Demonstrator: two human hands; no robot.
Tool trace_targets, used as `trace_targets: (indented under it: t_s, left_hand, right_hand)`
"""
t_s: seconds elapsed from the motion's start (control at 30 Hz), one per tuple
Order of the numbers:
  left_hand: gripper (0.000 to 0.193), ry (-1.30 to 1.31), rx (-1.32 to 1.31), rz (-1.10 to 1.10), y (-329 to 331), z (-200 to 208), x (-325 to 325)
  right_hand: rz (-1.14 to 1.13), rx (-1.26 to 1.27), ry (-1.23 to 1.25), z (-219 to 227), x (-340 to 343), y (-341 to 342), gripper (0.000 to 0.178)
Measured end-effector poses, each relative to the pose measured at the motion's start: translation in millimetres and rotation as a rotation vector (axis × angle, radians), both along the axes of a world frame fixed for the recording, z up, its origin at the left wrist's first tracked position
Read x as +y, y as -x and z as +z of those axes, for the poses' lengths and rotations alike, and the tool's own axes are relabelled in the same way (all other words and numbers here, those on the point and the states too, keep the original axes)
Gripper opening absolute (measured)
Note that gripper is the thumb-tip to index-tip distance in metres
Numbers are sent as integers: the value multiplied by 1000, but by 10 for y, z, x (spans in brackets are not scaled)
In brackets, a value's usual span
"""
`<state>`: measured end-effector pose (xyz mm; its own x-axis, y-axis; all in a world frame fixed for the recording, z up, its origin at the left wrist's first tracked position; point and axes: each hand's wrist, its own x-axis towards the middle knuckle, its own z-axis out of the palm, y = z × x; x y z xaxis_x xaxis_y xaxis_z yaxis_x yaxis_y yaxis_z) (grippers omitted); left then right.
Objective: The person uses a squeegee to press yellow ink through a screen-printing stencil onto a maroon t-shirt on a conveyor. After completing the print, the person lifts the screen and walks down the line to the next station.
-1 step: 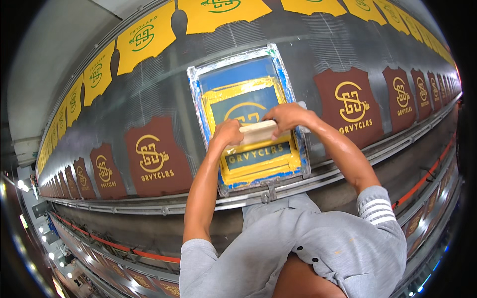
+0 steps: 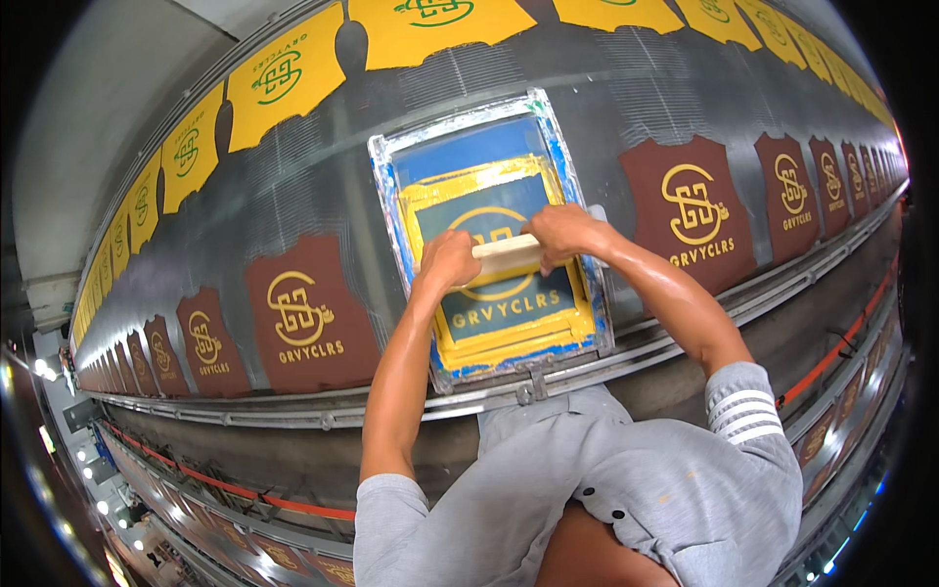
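Grips squeegee w/ L hand clasped round left end & R hand round right. Holds it across mid-part of yellow-smeared screen, over emblem, just beyond lettering. Leans over table betw. maroon panels, opp. yellow panels on far side.

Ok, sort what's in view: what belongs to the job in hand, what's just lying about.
In the job:
pale squeegee, gripped by left hand and right hand
framed screen beneath it
yellow ink on the screen

Lying about, untouched:
brown fabric pieces either side, probably related, since their print matches the screen's
yellow fabric pieces beyond, printed green
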<state>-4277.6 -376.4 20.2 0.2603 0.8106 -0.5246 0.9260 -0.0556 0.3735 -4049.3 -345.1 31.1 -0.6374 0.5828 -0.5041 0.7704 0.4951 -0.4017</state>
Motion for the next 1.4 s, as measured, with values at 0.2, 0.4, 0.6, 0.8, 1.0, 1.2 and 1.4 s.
trace_targets:
  t_s: [0.2,0.4,0.6,0.8,1.0,1.2,1.4]
  left_hand:
    - [25,-308,75,77,397,-161,765]
    - [29,-450,42,53,435,-298,568]
    - [36,-497,-4,87,331,-421,-129]
    - [37,-405,3,98,176,-345,-1053]
    - [38,-446,-23,115,-28,-338,-2039]
    - [27,-316,57,73,-49,-206,-1929]
    - [29,-367,129,-10,-209,-128,-1924]
  right_hand:
    - [-179,103,-330,-407,840,205,14]
    - [-156,181,-410,-422,659,235,17]
    - [-134,247,-384,-429,-13,102,11]
    - [-125,260,-336,-407,-901,-48,13]
    - [-172,270,-279,-387,-1871,-230,13]
    - [-203,395,-166,-218,-1737,-283,40]
    - [-953,492,-773,-706,-837,-637,50]
